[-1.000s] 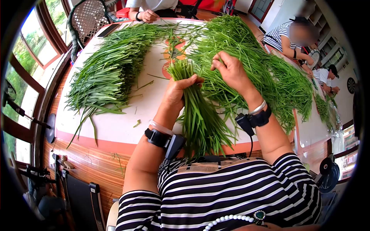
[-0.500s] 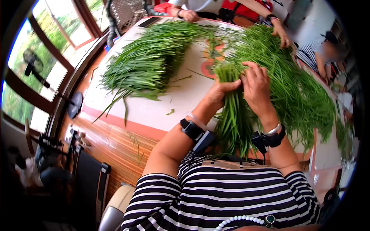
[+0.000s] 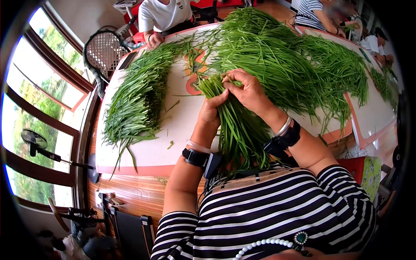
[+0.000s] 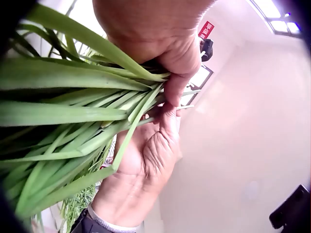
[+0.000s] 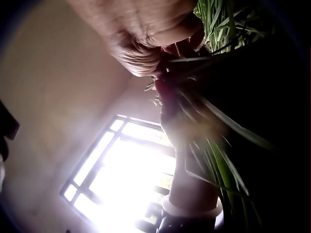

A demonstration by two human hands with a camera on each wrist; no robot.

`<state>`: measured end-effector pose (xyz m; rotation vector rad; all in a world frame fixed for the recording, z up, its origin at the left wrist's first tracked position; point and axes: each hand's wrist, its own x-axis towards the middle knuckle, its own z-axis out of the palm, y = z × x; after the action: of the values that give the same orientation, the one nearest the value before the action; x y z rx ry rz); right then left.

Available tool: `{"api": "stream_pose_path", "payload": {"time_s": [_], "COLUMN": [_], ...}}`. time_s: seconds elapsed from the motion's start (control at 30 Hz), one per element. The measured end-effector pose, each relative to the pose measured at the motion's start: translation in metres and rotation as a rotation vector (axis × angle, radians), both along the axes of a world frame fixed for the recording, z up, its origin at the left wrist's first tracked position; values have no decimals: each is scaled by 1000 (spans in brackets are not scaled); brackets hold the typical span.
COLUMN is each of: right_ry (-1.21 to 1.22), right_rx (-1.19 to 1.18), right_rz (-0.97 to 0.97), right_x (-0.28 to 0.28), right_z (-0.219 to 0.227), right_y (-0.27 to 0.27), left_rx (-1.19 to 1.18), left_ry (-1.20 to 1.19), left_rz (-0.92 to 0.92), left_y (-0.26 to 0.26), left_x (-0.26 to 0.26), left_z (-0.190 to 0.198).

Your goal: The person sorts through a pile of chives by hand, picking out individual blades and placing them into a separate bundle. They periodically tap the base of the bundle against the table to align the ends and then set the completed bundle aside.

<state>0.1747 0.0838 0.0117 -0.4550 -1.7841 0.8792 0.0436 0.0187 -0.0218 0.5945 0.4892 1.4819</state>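
A bundle of garlic chives (image 3: pixel 238 130) stands upright in front of the chest, its pale cut ends up and its leaves hanging down. My left hand (image 3: pixel 211 110) grips it just below the cut ends, thumb across the front. At the top of the bundle, my right hand (image 3: pixel 249 92) has its thumb and fingers curled at the stem ends, pinching among them. The left wrist view shows the long flat leaves (image 4: pixel 63 114) close up, with both thumbs near each other. In the dark right wrist view, a thin stem (image 5: pixel 189 59) runs from the right hand's fingers.
A neat pile of chives (image 3: pixel 134 99) lies at the left of the white table (image 3: pixel 186 151), and a larger loose heap (image 3: pixel 268 60) spreads over the right. A phone (image 3: pixel 127 60) rests at the far left edge. Opposite sits a person (image 3: pixel 167 17); others are far right.
My right hand has come from the air beside the bundle to its cut ends. My left hand keeps its grip. A person's arm that reached to the right heap has withdrawn.
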Motion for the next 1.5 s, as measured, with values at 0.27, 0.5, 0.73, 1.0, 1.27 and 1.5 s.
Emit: {"api": "stream_pose_path", "payload": {"time_s": [0.27, 0.5, 0.73, 1.0, 1.27, 1.5], "right_ry": [24, -82, -247, -254, -375, -416], "right_rx": [-319, -295, -282, -177, -10, -5], "right_rz": [262, 542, 535, 409, 396, 422], "right_x": [22, 32, 44, 47, 39, 35], "right_z": [15, 1, -30, -21, -23, -29], "right_y": [-6, -19, 4, -7, -17, -18], "left_rx": [20, 73, 285, 302, 445, 213], "left_ry": [169, 264, 197, 727, 2155, 2591], "left_rz": [-47, 244, 436, 935, 1650, 1156], "left_y": [-5, -1, 8, -37, -22, 28], "left_x": [4, -17, -109, -183, -265, -304], "left_z": [35, 99, 167, 277, 332, 192]}}
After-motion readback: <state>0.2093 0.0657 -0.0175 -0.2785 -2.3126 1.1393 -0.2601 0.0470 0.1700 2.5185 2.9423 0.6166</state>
